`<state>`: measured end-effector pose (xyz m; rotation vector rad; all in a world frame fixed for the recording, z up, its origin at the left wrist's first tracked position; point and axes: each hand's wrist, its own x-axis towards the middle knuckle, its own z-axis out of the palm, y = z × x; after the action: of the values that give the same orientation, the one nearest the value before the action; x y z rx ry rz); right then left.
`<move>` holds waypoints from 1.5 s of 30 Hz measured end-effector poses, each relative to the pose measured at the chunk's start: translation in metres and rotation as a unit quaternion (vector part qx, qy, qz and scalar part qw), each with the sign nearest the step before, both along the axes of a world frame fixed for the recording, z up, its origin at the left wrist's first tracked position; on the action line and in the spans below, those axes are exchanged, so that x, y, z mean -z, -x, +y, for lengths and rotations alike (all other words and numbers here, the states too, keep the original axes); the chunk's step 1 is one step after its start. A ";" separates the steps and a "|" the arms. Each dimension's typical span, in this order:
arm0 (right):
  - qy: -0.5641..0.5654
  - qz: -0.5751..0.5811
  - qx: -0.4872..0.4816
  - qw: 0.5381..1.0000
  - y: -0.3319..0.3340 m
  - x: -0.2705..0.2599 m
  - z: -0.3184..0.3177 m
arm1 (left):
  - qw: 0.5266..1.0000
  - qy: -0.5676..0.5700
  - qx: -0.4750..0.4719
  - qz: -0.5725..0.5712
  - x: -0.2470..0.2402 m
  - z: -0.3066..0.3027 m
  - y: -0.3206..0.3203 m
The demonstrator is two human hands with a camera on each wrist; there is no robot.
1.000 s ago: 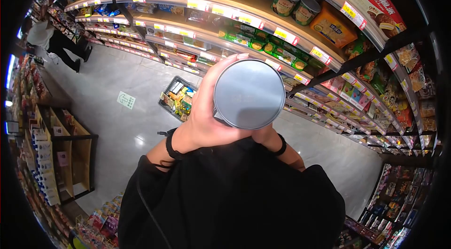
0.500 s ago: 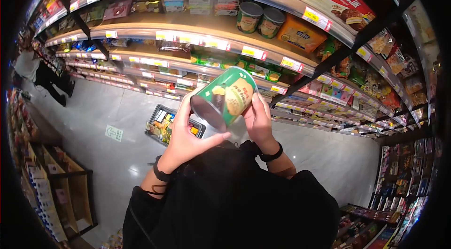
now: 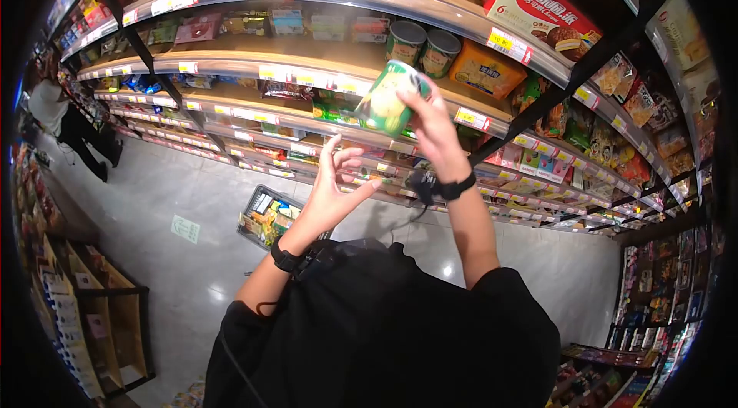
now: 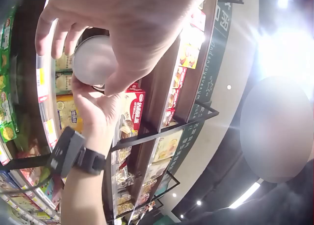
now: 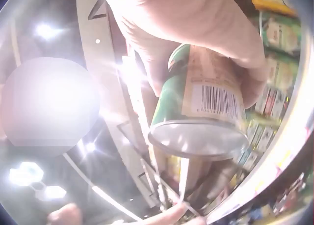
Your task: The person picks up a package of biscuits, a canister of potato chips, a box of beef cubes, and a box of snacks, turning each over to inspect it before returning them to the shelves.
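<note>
My right hand (image 3: 435, 129) grips a green can (image 3: 387, 104) with a pale label, held tilted in front of the shelves. Its barcode and round metal end show in the right wrist view, where the fingers of the right hand (image 5: 191, 16) wrap round the can (image 5: 169, 102). To its lower left, my left hand (image 3: 332, 186) is apart from the can, fingers spread and loosely bent, holding nothing. In the left wrist view that left hand (image 4: 127, 33) overlaps the can's grey end (image 4: 94, 62). Two similar cans (image 3: 440, 53) stand on the shelf behind.
An orange package (image 3: 486, 71) sits right of the shelf cans, with a red box (image 3: 538, 12) one shelf higher. On the floor stands a black basket (image 3: 283, 195) full of packaged goods. A person (image 3: 65, 119) stands at the far left; a wooden stand (image 3: 115, 293) is at lower left.
Both hands held the can near the chest a second ago. The left hand has let go, and the right hand has carried the can up and forward toward the shelves.
</note>
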<state>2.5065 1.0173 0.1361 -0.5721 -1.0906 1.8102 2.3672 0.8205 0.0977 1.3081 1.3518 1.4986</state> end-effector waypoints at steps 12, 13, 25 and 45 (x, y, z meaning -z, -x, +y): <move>-0.224 -0.116 0.118 0.960 0.011 -0.059 0.100 | 0.991 0.031 0.005 -0.132 0.023 -0.029 0.025; -0.232 -0.125 0.111 0.958 0.012 -0.060 0.103 | 0.992 0.035 0.001 -0.122 0.024 -0.030 0.026; -0.458 -0.315 0.206 0.805 0.037 -0.037 0.192 | 0.991 0.052 0.006 -0.124 0.028 -0.035 0.019; -0.522 -0.447 0.211 0.695 0.042 -0.034 0.228 | 0.990 0.066 0.010 -0.124 0.035 -0.043 0.024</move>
<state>2.4647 1.2457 0.1700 -0.8726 -2.1463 0.1990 2.3430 0.7772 0.0624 1.0129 1.2504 1.4772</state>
